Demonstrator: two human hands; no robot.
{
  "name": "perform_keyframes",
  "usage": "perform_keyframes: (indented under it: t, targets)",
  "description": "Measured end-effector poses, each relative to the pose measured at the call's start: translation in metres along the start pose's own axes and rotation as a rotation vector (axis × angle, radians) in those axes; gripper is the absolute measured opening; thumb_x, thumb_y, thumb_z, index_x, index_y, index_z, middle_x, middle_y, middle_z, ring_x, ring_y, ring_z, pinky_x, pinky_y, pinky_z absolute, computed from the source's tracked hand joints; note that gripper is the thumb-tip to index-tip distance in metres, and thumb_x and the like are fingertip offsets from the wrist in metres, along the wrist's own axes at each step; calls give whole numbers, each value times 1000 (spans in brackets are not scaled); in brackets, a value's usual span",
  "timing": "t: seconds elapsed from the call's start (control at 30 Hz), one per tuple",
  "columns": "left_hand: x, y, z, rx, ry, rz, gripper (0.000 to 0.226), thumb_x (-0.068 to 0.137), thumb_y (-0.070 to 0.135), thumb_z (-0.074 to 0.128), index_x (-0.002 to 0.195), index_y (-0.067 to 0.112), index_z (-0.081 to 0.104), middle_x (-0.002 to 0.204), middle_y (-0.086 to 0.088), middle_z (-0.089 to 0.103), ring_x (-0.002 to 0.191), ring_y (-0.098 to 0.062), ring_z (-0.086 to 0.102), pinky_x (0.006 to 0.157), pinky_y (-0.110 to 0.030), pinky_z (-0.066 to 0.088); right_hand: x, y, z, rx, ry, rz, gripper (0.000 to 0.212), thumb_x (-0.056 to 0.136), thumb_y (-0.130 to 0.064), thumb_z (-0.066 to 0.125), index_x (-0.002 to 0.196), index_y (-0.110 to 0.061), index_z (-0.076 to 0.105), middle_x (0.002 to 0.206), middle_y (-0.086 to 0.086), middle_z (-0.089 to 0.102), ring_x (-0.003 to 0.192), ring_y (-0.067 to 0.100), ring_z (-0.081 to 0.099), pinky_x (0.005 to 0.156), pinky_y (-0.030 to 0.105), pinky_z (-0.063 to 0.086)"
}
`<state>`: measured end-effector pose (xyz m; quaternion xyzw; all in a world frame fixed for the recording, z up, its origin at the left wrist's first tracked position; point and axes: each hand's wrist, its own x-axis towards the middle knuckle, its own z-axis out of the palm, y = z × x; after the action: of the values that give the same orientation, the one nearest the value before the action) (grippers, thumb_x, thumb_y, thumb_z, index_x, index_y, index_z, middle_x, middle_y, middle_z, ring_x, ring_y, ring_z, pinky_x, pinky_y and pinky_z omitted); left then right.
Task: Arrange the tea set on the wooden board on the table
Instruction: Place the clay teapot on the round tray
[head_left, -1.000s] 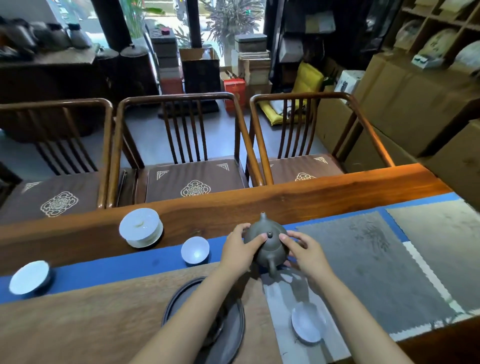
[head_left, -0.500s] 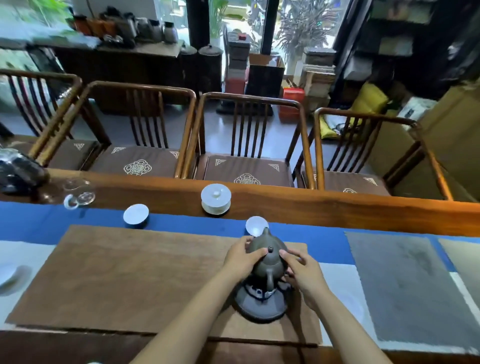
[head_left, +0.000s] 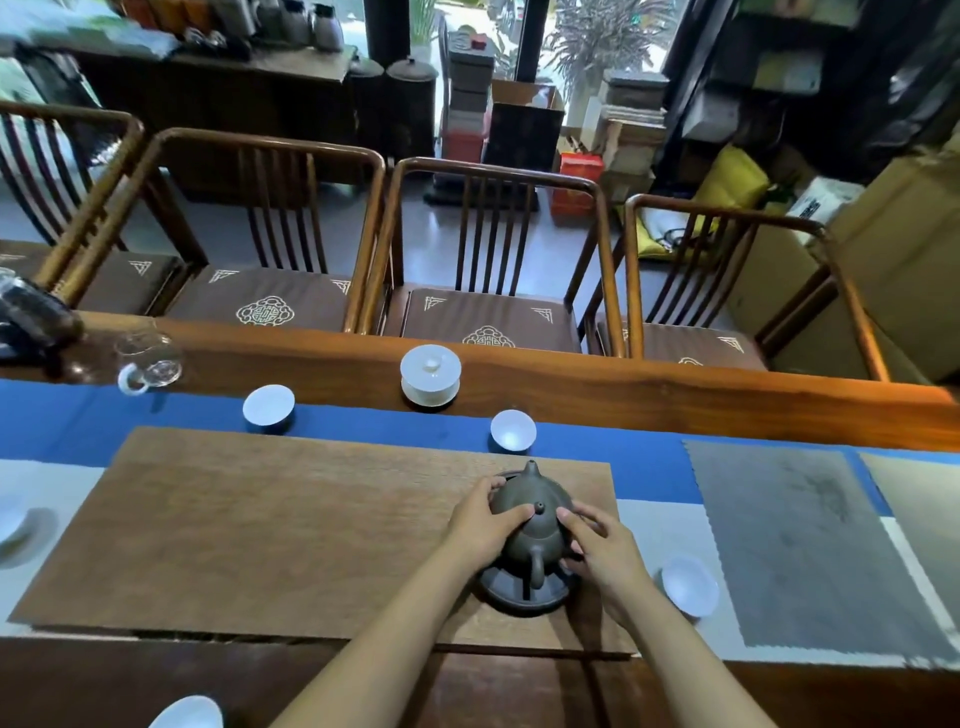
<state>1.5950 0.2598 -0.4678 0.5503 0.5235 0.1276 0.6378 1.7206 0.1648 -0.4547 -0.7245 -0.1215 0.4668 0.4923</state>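
A dark clay teapot (head_left: 531, 525) sits over a round dark saucer (head_left: 524, 595) at the right end of the wooden board (head_left: 270, 525). My left hand (head_left: 480, 525) grips the pot's left side and my right hand (head_left: 602, 556) grips its right side, spout pointing away from me. White cups stand on the blue runner (head_left: 62, 415): one cup (head_left: 268, 406) at the left and a second cup (head_left: 513, 430) just beyond the teapot. A third cup (head_left: 690, 584) lies right of the board. A white lidded gaiwan (head_left: 430, 374) stands on the table's far edge.
A glass pitcher (head_left: 150, 358) and a dark kettle (head_left: 31, 322) stand at the far left. A grey mat (head_left: 810, 540) covers the table's right side. Another white dish (head_left: 189, 714) shows at the near edge, one more white dish (head_left: 8, 519) at the far left. Wooden chairs (head_left: 488, 270) line the far side.
The teapot has moved left from the grey cloth onto the board's dark saucer, held by both hands. My view has swung left, bringing the whole board into sight.
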Motion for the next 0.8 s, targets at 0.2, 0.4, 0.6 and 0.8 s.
perform_keyframes:
  t: [0.2,0.4,0.6,0.8]
  targets:
    - [4,-6,0,11,0,4,54,77,30,74,125,20,51,114,2,52,110,-19,53,93,-48,52,4,4,2,29,-3,4,39,87,-23,66,124,-11,57,117,17,60,90,18,61,62,29,51]
    - [5,-11,-1,-22,-29,-15,62,59,51,73,112,32,50,122,-3,58,108,-23,60,86,-47,56,4,3,1,31,-22,-1,29,88,-22,66,115,-15,59,110,12,60,93,19,63,65,31,55]
    - [5,-11,-3,-9,-36,-19,47,75,38,74,113,29,47,122,-5,57,107,-25,60,65,-32,54,2,2,0,-26,-31,-11,29,88,-23,65,116,-16,57,106,7,58,91,14,59,71,33,57]
    - [6,-12,-3,-3,-19,-23,49,73,39,75,113,31,48,121,-4,57,107,-24,60,75,-38,57,3,2,-2,-93,-31,-34,29,88,-25,65,114,-15,59,106,7,60,91,12,59,66,27,54]
